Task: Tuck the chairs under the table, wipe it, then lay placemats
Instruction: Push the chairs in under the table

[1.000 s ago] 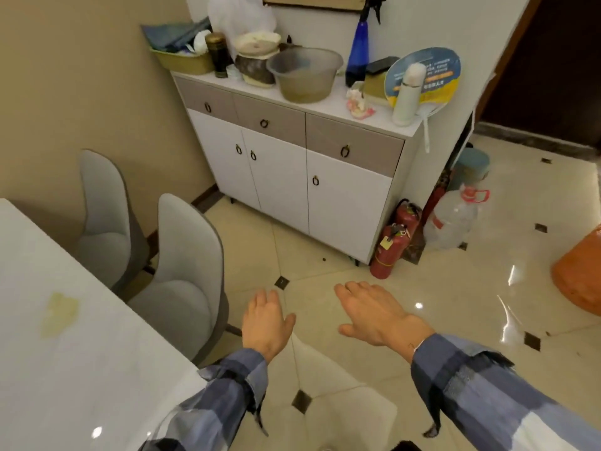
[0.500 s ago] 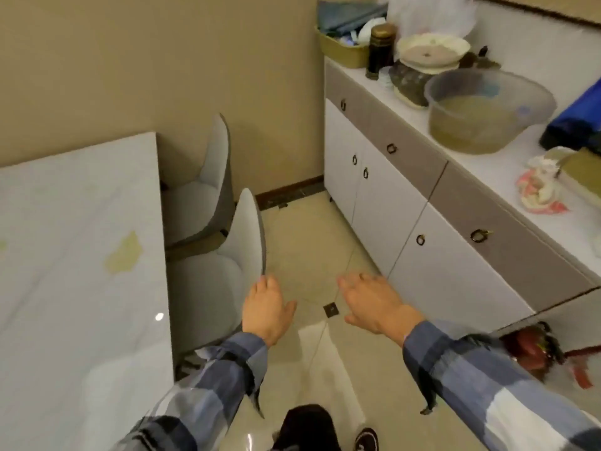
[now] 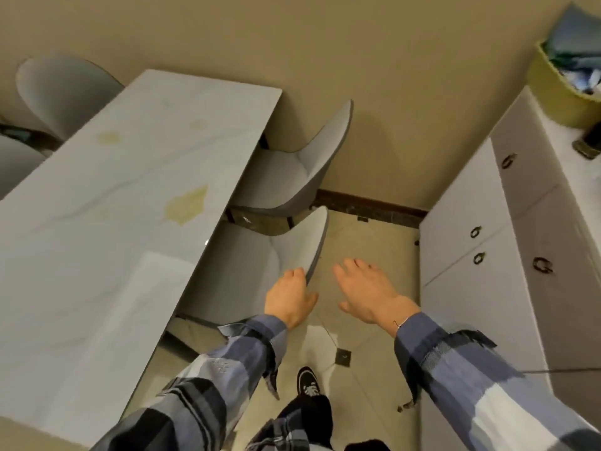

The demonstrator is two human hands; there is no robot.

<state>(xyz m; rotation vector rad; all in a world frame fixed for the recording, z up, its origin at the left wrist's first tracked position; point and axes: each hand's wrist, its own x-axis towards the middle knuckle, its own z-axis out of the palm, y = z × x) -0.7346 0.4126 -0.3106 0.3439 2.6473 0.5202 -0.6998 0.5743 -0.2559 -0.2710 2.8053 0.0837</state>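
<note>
The left hand point(image 3: 287, 296) rests on the top edge of the near chair point(image 3: 260, 255), at the lower end of its backrest; the fingers curl over the rim, a narrow grip on the backrest, with the thumb out to the side. The right hand point(image 3: 367, 292) hangs in the air just right of that backrest, palm down, fingers spread wide and holding nothing. It does not touch the chair.

The near chair stands along the right side of the surface point(image 3: 97, 222), its seat partly under the white marbled top, its backrest sticking out over the floor point(image 3: 367, 242). A second chair point(image 3: 292, 170) stands just beyond it on the same side, close to the wall point(image 3: 325, 60), with its seat also partly under the top. Two more chairs show at the far left: one point(image 3: 61, 89) behind the far corner of the surface, the other point(image 3: 16, 161) only as a grey edge.

The surface bears yellowish stains point(image 3: 187, 205), the largest near its right edge beside the near chair, smaller ones farther along.

On the right stands a white cabinet point(image 3: 481, 242) with ring handles, and a yellow-green basket point(image 3: 562, 92) of cloths sits on its top. Both sleeves are blue-grey plaid. A dark shoe point(image 3: 307, 380) stands on the tiled floor below the hands.
</note>
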